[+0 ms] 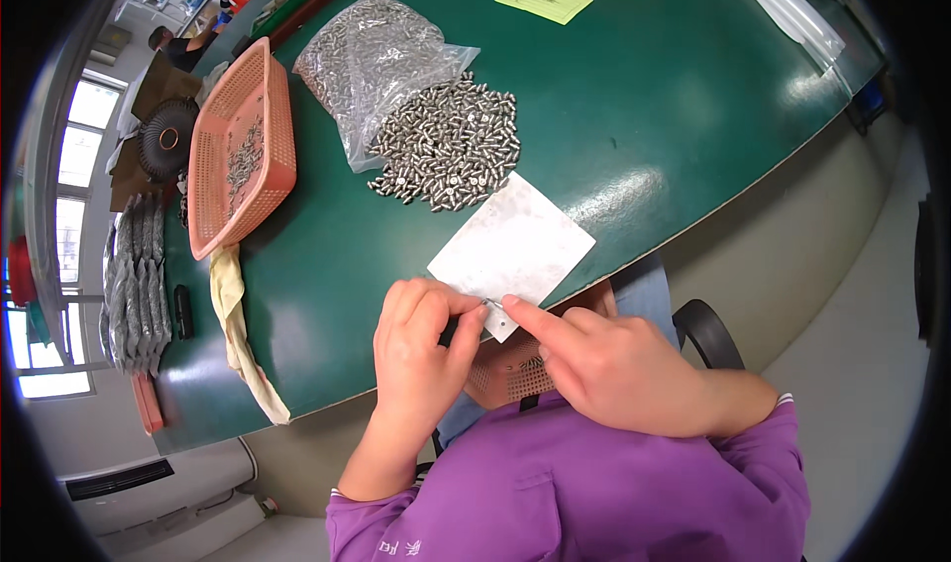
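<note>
Over the near corner of a white sheet of paper, my left hand is closed, thumb and index finger pinched together. A tiny silvery screw-like part shows at its fingertips; its exact shape is too small to tell. My right hand reaches in from the other side with the index finger stretched out, its tip at the same spot, and the other fingers partly curled. A small dark speck lies on the paper below. Beyond the sheet is a heap of small silver screws, spilling from a clear plastic bag.
A pink plastic basket with some screws stands at the left. Near it lie a pale cloth strip, a black marker and stacked filled bags. A yellow paper slip lies far back. Another basket sits below the table edge.
</note>
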### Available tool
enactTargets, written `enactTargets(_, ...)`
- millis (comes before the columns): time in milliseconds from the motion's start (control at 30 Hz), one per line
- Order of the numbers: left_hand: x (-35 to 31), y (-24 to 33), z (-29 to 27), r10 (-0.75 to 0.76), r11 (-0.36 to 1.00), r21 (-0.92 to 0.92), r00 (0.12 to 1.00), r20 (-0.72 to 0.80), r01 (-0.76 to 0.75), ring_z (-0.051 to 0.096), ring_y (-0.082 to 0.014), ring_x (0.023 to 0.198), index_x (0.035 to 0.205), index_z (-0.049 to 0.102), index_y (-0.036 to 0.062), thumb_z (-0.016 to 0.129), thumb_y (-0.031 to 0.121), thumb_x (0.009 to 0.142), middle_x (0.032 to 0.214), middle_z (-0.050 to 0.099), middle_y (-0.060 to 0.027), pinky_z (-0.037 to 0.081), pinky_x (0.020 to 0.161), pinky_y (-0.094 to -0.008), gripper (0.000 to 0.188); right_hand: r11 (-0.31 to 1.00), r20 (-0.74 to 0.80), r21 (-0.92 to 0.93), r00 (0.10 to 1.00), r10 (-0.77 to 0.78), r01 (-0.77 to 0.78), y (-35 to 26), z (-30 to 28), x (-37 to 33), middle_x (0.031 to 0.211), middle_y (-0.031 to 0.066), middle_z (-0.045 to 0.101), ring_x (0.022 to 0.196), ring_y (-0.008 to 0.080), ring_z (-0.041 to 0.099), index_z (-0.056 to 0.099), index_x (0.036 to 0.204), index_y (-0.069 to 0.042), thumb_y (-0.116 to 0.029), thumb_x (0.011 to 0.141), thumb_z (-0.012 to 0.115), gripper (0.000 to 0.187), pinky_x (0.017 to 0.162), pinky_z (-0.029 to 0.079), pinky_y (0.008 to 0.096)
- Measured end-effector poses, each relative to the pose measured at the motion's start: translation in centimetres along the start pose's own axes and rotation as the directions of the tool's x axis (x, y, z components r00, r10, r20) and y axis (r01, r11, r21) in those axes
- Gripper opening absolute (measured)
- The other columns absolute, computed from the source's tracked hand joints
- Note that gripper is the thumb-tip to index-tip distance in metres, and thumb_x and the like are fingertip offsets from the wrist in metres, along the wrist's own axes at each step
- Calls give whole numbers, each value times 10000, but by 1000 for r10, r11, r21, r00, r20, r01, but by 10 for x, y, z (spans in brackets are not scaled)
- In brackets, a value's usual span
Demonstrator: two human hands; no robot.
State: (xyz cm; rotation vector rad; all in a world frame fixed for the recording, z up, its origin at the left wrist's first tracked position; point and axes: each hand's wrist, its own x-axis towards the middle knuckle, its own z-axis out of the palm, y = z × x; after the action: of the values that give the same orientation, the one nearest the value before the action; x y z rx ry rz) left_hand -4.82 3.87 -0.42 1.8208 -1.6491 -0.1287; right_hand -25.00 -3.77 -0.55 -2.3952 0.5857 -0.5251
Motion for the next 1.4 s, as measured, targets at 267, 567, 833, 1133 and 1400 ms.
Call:
enactTargets(267,1,0,2,12,1000,-3,1000,-23,-12,575,-255,742,783,636,41,782,-27,715,781,619,-72,460,677,-361,175,999,50,43,999,10,-12,-1,1,-1,785,69,546,628,241,588,497,1486,-113,-59,864,652,644,538,534,365)
enactTargets(567,5,-1,-3,-11,1000,-5,1000,28,11,582,-285,768,770,637,58,788,20,733,796,611,-73,479,675,-391,160,993,214,-114,977,8,16,-8,-12,12,784,83,545,657,289,600,496,1475,-68,-59,859,663,638,561,547,375)
enactTargets(833,-7,17,-22,75,982,-188,960,271,-24,632,-287,852,909,711,70,775,68,788,850,662,-65,513,783,-396,136,954,-16,286,995,94,-86,9,-19,-1,1226,177,676,980,346,697,482,1482,-97,-69,951,583,541,838,573,421)
enactTargets(1133,64,-47,-20,-126,978,160,991,-48,133,646,-299,866,905,673,41,730,69,828,907,648,-101,529,765,-410,100,852,-65,509,982,179,-122,20,-20,-17,1327,204,635,1089,358,693,452,1485,-69,-119,998,561,501,874,560,368)
enactTargets(1400,70,-57,-13,-91,961,262,996,-12,91,640,-322,893,880,653,31,722,67,824,908,649,-108,529,780,-427,95,859,-49,498,985,167,-121,17,-22,-18,1228,196,678,995,359,714,466,1485,-93,-124,992,577,506,812,571,380)
